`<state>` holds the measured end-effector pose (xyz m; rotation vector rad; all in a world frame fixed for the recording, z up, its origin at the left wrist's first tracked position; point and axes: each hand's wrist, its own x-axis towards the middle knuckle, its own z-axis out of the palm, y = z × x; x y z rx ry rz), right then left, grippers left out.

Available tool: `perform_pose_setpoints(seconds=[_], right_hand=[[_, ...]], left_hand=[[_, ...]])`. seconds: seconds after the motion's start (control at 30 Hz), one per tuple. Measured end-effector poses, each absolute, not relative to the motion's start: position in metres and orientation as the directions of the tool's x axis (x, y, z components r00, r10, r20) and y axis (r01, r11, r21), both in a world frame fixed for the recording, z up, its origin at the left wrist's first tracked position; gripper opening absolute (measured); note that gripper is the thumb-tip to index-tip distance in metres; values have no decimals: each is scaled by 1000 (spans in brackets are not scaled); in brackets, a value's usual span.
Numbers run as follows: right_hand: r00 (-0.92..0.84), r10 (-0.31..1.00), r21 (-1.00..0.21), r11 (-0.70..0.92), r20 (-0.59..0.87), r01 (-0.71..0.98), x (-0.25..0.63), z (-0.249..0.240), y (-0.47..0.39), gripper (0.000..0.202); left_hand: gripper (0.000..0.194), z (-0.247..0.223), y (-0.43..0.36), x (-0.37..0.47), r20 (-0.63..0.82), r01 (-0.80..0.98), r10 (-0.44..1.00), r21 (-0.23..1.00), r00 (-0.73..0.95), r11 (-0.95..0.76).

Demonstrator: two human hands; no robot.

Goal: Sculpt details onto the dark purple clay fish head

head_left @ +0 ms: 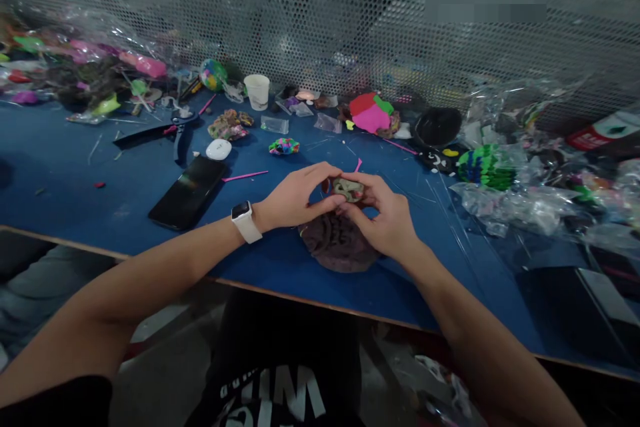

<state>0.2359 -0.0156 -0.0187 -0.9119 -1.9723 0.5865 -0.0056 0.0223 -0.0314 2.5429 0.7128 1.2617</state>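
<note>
Between my two hands is a small lump of grey-green modelling clay [349, 189] with a reddish spot on it. My left hand [305, 195] pinches its left side, thumb in front and fingers behind. From the other side my right hand [384, 210] grips it with thumb and fingertips. Right below, a brown-purple disc of clay [341, 250] with grooves in its surface lies on the blue table [270, 260]. Parts of the lump are hidden by my fingers.
Left of my hands lie a black phone [189, 192], a white earbud case [219, 149] and dark pliers [179, 128]. Behind stand a paper cup [257, 91] and a red-pink-green clay piece [371, 113]. Plastic bags [520, 207] and a dark box [575, 307] are on the right.
</note>
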Motion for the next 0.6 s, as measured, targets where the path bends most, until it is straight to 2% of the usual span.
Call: perform_pose_setpoints(seconds=[0.1, 0.2, 0.4, 0.6], right_hand=[[-286, 787, -663, 615, 547, 426, 235, -20, -15, 45], [-248, 782, -616, 609, 572, 499, 236, -16, -16, 35], [-262, 728, -536, 657, 634, 530, 236, -11, -14, 17], [-292, 754, -547, 638, 589, 542, 238, -4, -12, 16]], left_hand=[[40, -27, 22, -5, 690, 276, 511, 431, 512, -859], [39, -24, 21, -5, 675, 264, 525, 458, 518, -849], [36, -23, 20, -5, 667, 257, 525, 464, 529, -848], [35, -20, 17, -1, 654, 308, 544, 449, 526, -839]])
